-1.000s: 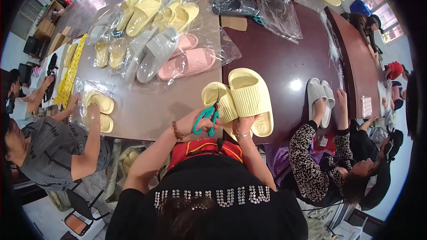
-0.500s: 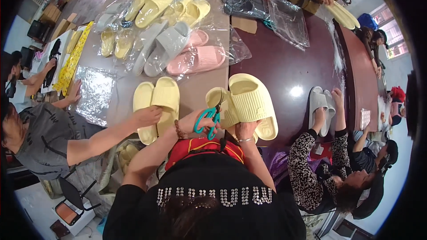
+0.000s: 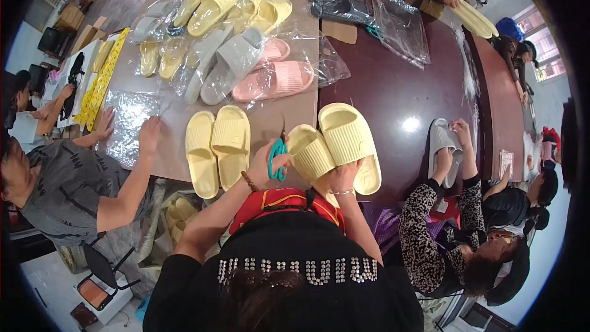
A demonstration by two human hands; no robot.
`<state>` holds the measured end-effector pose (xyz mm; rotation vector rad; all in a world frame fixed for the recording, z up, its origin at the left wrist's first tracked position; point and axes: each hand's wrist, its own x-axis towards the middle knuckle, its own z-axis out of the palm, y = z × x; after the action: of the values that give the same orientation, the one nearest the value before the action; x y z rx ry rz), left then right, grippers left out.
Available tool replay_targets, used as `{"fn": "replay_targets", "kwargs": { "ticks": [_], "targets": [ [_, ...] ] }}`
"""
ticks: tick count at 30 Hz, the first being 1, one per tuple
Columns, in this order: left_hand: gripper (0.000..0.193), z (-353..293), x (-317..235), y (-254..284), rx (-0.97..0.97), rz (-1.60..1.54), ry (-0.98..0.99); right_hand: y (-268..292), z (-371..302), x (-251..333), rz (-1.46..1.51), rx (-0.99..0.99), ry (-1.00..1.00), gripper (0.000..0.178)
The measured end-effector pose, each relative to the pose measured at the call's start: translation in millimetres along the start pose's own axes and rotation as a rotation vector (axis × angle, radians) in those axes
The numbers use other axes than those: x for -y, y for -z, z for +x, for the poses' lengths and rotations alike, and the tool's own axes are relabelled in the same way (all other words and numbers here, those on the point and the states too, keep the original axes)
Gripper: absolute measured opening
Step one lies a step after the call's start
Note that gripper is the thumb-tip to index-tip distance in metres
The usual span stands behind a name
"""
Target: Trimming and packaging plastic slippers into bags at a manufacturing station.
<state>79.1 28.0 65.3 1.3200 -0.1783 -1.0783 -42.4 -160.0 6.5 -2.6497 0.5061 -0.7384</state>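
My left hand (image 3: 265, 163), a beaded bracelet at its wrist, is closed around teal-handled scissors (image 3: 278, 158). Their dark blades point away from me. To the right, my right hand (image 3: 345, 176) grips the near part of a pair of yellow ribbed slippers. The larger-looking slipper (image 3: 348, 138) leans beside its mate (image 3: 310, 155), which is tilted toward my left hand. Some of my right fingers are hidden by the slippers. Another yellow pair (image 3: 218, 150) lies flat on the table, left of the scissors.
Bagged yellow, grey and pink slippers (image 3: 230, 64) cover the table's far left. A co-worker at left has both hands on a clear plastic bag (image 3: 132, 126). A co-worker at right handles grey slippers (image 3: 444, 154). Dark bagged slippers (image 3: 344, 6) lie at the far side.
My left hand and the scissors have moved left, off the slipper they overlapped. The slippers in my right hand have shifted slightly. The left co-worker's hand has gone from the yellow pair to the bag.
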Motion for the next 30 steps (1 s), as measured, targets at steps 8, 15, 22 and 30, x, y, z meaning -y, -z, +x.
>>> {"fn": "replay_targets", "kwargs": {
  "ticks": [8,15,22,30],
  "targets": [
    [0.049,16.5,62.3,31.9,-0.371,0.974,-0.137,-21.6,4.1,-47.6,0.009,0.023,-0.197,0.041],
    [0.051,31.1,92.0,28.9,-0.382,1.345,-0.104,-34.0,-4.2,-98.3,0.354,-0.100,-0.636,0.032],
    [0.048,24.0,77.0,29.7,-0.323,1.454,-0.124,-4.9,10.9,-72.2,0.305,-0.028,-0.504,0.037],
    [0.037,53.7,-2.4,1.4,-0.300,0.425,-0.350,6.0,16.7,-26.9,0.182,-0.014,-0.143,0.040]
  ]
}}
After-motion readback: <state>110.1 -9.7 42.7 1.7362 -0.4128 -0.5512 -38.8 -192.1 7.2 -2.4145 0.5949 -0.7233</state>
